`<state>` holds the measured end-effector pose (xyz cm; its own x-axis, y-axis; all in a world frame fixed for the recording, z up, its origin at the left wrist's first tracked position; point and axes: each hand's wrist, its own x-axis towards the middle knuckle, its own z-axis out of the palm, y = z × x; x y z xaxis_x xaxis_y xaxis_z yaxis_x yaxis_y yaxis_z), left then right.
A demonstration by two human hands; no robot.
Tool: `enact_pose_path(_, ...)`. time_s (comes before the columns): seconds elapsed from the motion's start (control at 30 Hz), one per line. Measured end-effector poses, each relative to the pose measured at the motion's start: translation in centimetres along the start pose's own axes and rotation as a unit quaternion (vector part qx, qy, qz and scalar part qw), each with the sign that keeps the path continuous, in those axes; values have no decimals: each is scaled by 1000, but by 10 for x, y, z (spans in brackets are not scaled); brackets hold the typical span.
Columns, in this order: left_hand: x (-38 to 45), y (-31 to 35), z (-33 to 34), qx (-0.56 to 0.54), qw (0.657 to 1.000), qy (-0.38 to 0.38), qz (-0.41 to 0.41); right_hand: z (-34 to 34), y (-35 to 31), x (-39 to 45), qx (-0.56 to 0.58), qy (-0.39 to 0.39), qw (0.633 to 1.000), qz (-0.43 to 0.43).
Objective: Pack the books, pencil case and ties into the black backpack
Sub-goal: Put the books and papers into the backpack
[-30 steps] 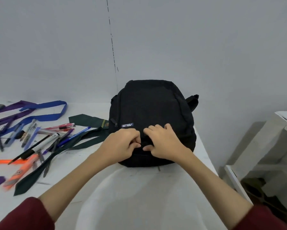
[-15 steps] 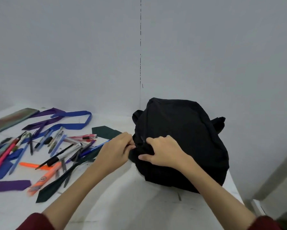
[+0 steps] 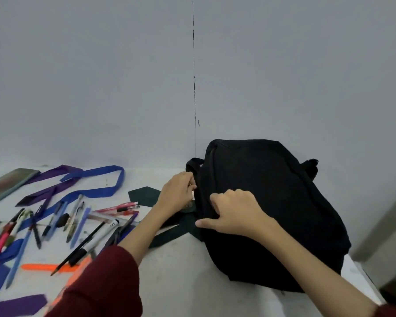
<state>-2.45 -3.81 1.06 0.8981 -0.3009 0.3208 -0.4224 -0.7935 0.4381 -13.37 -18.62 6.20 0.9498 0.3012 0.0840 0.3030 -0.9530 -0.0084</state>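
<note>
1. Backpack (image 3: 272, 202) stands on the table (image 3: 181, 282), at its right end by the wall.
2. Left hand (image 3: 177, 194) pinches at the side seam, probably a zip pull; right hand (image 3: 234, 212) grips the fabric.
3. Risk: the green tie (image 3: 144, 195) lies beside the seam and could snag in the zip.
4. Risk: a hard pull could tip the backpack.

The backpack (image 3: 272, 202) at centre right is matt black woven cloth, slightly fuzzy. The ties at left, blue (image 3: 94, 191), purple (image 3: 53, 175) and dark green (image 3: 144, 195), are smooth, flat cloth with a faint sheen. The pens (image 3: 78, 216) at lower left look like glossy plastic. The table (image 3: 181, 282) is a smooth, matt white surface with scuffs. The sleeve (image 3: 101, 282) at the bottom is soft, matt maroon cloth.
</note>
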Motion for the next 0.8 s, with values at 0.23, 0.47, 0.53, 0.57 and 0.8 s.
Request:
enact_pose_path(0.23,25,-16,11,8,1000,-21,22,23,-10,4,101,-114,988,6)
enact_pose_path(0.47,87,13,12,3,999,-47,25,19,-5,-12,160,-35,986,33)
enact_pose_path(0.53,92,21,18,18,996,-68,49,21,-5,-12,200,-33,978,42)
enact_pose_path(0.57,92,20,20,17,996,-79,46,22,-3,-12,229,-36,971,51)
enact_pose_path(0.8,45,-17,5,-60,986,-153,0,19,27,3,226,1,964,139)
